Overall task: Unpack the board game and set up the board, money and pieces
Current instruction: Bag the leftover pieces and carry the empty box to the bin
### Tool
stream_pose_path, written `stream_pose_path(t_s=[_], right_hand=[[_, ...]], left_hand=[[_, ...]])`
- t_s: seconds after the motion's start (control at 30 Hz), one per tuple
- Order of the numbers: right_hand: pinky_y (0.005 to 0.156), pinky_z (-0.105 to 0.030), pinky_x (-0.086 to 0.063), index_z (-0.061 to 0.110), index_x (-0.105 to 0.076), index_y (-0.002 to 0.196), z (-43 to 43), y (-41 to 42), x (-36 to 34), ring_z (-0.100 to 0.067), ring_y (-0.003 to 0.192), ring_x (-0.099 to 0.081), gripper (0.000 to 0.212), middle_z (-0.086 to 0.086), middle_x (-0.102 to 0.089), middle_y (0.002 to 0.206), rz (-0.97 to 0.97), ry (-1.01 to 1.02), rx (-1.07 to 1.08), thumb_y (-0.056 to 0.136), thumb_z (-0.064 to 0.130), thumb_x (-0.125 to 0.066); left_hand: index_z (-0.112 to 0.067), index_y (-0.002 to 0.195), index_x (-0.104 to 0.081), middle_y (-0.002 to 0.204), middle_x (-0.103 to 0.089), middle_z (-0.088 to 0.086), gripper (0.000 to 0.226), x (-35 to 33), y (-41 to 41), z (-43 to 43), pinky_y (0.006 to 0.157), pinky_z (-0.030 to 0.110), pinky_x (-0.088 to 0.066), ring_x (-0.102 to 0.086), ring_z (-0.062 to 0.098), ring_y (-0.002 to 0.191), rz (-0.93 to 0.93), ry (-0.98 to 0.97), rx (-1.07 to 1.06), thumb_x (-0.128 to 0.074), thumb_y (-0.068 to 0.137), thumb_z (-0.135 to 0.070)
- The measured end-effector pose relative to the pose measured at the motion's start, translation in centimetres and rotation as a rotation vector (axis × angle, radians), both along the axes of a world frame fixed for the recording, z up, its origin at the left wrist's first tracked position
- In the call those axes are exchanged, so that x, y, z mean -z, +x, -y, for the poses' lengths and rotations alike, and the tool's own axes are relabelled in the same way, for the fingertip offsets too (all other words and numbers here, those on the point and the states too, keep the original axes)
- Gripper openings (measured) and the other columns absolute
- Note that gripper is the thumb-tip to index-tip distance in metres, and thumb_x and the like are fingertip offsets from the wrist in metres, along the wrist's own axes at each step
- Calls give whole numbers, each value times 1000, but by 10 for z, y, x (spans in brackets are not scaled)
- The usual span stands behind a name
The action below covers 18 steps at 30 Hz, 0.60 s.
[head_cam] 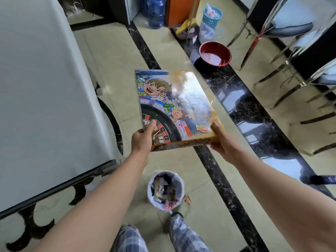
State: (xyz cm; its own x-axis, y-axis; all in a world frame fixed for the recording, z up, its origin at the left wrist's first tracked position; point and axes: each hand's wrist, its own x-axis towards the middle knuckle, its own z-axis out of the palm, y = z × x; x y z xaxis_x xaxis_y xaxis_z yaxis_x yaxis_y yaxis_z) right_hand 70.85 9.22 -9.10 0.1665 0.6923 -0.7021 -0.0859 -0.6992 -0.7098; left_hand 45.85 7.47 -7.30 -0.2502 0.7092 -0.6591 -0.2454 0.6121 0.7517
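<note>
Both hands, the left hand [142, 138] and right hand [222, 140], grasped the near corners of the sealed game box [174, 106] above the floor, where its glossy wrap could slip free.

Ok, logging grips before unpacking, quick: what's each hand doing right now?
Left hand: grips the game box at its near left corner.
Right hand: grips the same box's near right corner.

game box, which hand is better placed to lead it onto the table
Left, probably: the left hand grips the game box corner on the table side; the right hand holds the far corner.
</note>
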Motion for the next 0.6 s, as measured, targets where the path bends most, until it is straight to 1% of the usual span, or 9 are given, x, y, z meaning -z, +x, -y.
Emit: stream_pose_path(t_s=[0.07, 0.1, 0.2, 0.3, 0.37, 0.43, 0.47, 0.53, 0.6], right_hand=[[55, -19, -54, 18, -61, 99, -9, 10, 19, -10, 68, -59, 29, -1, -62, 85, 6, -14, 33, 89, 45, -59], [53, -18, -55, 18, -61, 94, -15, 14, 30, -11, 67, -59, 26, -1, -61, 81, 11, -30, 37, 90, 43, -60], [49, -18, -53, 17, -61, 83, -28, 15, 73, -7, 54, -60, 23, 1, -62, 68, 23, -57, 13, 90, 39, -61], [48, -20, -53, 16, -57, 82, -47, 10, 132, -13, 59, -61, 26, -3, -63, 71, 26, -78, 15, 88, 41, -64], [49, -21, -54, 14, -57, 81, -61, 5, 182, -16, 63, -59, 28, -6, -62, 73, 27, -87, 21, 89, 40, -64], [50, -21, -55, 14, -57, 80, -73, -3, 232, -16, 62, -57, 27, -7, -61, 73, 27, -88, 11, 90, 38, -62], [50, -21, -55, 14, -57, 80, -77, -6, 255, -16, 61, -57, 27, -6, -61, 72, 36, -88, 5, 91, 37, -61], [50, -21, -55, 14, -58, 84, -87, -12, 312, -14, 60, -58, 25, -5, -61, 72, 38, -96, 2, 91, 37, -61], [51, -21, -56, 13, -59, 84, -93, -15, 369, -13, 60, -59, 24, -5, -61, 72, 35, -112, -4, 91, 36, -61]], left_hand=[[-17, 87, -71, 92, -75, 9, 51, 28, 10, -6, 83, 44, -57, -71, 28, 88, 15, -123, -44, -62, 75, -65], [-19, 90, -71, 97, -75, 7, 59, 48, 15, -10, 86, 47, -55, -70, 28, 92, 23, -175, -63, -58, 68, -73], [-19, 98, -68, 100, -73, 8, 77, 104, 17, -17, 89, 52, -53, -68, 30, 94, -28, -286, -49, -51, 56, -81], [-16, 119, -54, 115, -64, 7, 72, 150, 25, -28, 87, 49, -53, -62, 30, 101, -124, -339, -25, -48, 72, -70], [-17, 128, -48, 128, -54, 7, 75, 200, 27, -38, 94, 53, -48, -55, 33, 111, -210, -366, 12, -49, 69, -64], [-14, 126, -50, 130, -52, 16, 82, 260, 25, -46, 96, 60, -45, -53, 39, 113, -318, -409, 47, -48, 60, -63], [-10, 124, -51, 128, -51, 22, 80, 292, 21, -49, 95, 60, -45, -52, 41, 113, -355, -416, 58, -47, 62, -60], [-2, 121, -50, 128, -49, 28, 71, 340, 21, -56, 94, 60, -44, -51, 43, 115, -396, -425, 77, -49, 71, -52], [1, 118, -52, 127, -51, 29, 55, 384, 20, -61, 93, 55, -46, -52, 44, 114, -399, -422, 94, -54, 83, -41]])
